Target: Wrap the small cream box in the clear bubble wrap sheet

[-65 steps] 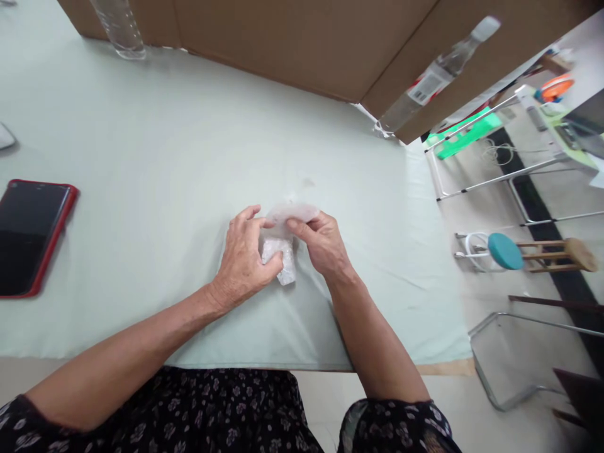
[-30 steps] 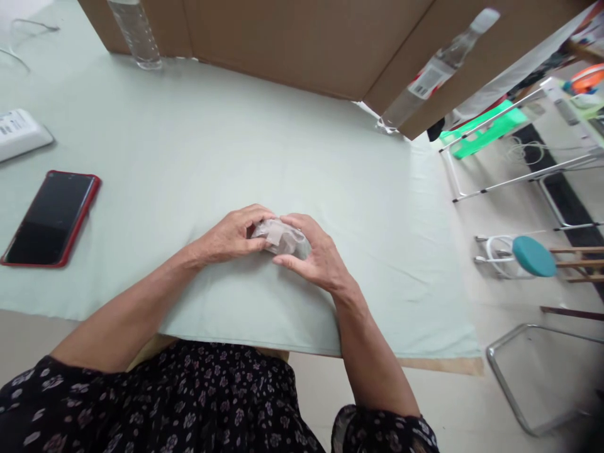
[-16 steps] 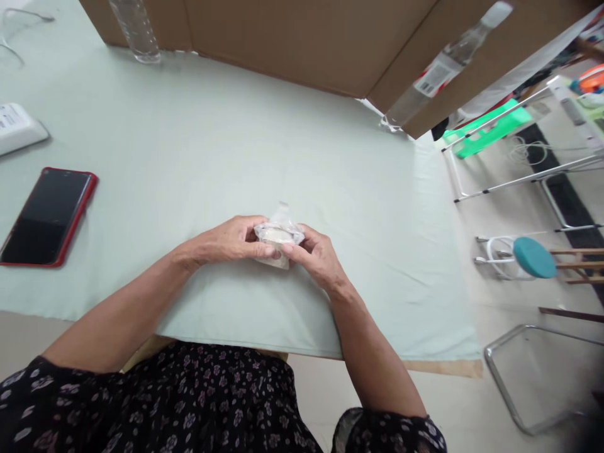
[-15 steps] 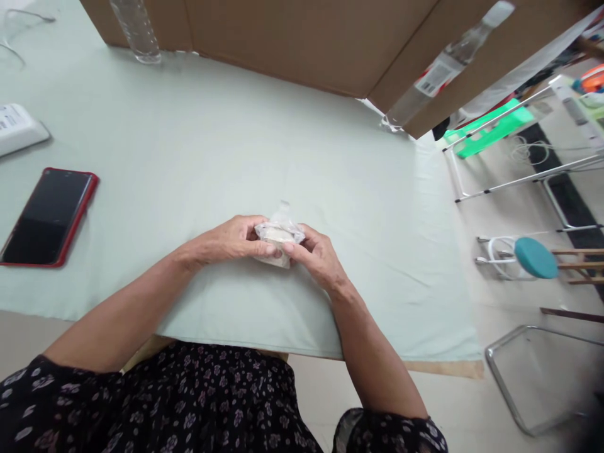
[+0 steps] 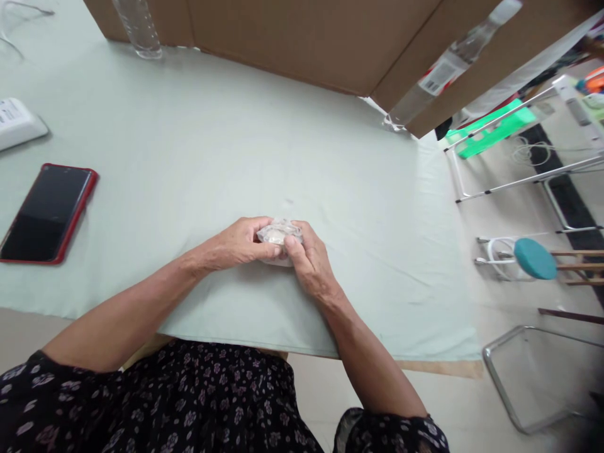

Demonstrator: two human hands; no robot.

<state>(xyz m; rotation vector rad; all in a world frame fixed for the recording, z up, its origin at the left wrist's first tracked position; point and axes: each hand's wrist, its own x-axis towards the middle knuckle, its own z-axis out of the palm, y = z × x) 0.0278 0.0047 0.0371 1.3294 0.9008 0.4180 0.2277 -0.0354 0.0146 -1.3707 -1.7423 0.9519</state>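
Note:
A small whitish packet in crinkled clear plastic (image 5: pixel 279 233) is held between my two hands, low over the front middle of the table. My left hand (image 5: pixel 243 242) is closed around its left side, thumb along the near face. Around the right side curls my right hand (image 5: pixel 311 255), its thumb pressing on the top of the wrapping. What lies inside the plastic is pale; its kind cannot be made out. My fingers hide the packet's sides and underside.
On the pale green tablecloth (image 5: pixel 212 145) lie a phone in a red case (image 5: pixel 50 214) and a white device (image 5: pixel 19 123) at left. A cardboard panel (image 5: pixel 292 44) stands at the back, with a plastic bottle (image 5: pixel 139 31) and another labelled bottle (image 5: pixel 443 72) against it. A teal-topped stool (image 5: pixel 535 258) is at right.
The clear flap of plastic that stood up from the packet is now folded down. My right thumb has moved up onto the wrapping, and both hands have drawn closer around it.

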